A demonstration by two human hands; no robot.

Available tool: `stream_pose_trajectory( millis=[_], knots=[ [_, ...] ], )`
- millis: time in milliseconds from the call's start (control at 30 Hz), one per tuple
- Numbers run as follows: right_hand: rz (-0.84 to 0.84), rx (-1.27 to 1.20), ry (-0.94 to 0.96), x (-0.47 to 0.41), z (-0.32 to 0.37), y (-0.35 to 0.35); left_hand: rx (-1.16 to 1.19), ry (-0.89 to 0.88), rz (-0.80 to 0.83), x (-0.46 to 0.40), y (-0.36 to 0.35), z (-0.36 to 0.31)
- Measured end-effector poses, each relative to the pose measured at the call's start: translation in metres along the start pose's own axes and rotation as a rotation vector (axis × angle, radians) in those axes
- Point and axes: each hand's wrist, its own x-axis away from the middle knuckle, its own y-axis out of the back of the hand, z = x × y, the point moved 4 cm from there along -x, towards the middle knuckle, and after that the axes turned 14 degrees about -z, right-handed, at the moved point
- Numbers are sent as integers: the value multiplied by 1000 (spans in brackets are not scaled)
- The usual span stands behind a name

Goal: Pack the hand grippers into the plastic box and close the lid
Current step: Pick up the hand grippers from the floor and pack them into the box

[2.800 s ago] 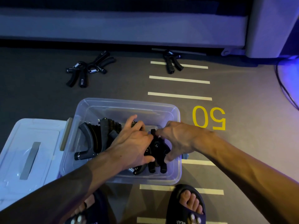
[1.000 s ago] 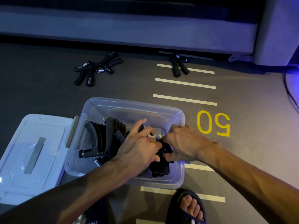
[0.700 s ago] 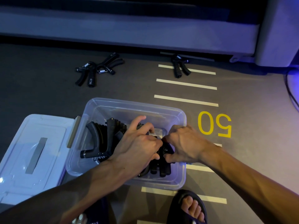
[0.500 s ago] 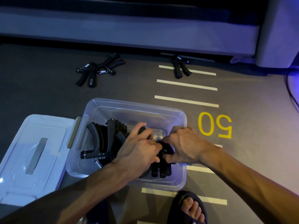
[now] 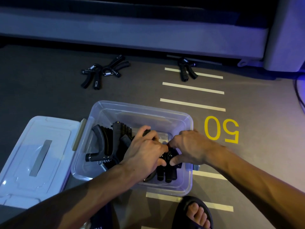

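I see both hands in the plastic box (image 5: 188,177): left hand (image 5: 145,156) and right hand (image 5: 189,147) grasping packed hand grippers (image 5: 166,172). Lid (image 5: 33,156) lies left; loose grippers (image 5: 102,71) wait far on the floor.

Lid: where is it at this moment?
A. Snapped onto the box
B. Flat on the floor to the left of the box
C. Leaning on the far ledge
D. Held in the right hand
B: the lid lies flat on the floor beside the left wall of the open box, while the left hand and the right hand are both inside the box on grippers.
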Motion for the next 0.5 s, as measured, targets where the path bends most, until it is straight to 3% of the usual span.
stream_pose_trajectory(
  millis=[300, 500],
  knots=[
    [-49, 2, 16, 4, 1, -2, 108, -13, -196, 9, -2, 12],
    [-57, -67, 60, 14, 0, -1, 94, -28, -197, 13, -4, 23]
  ],
)
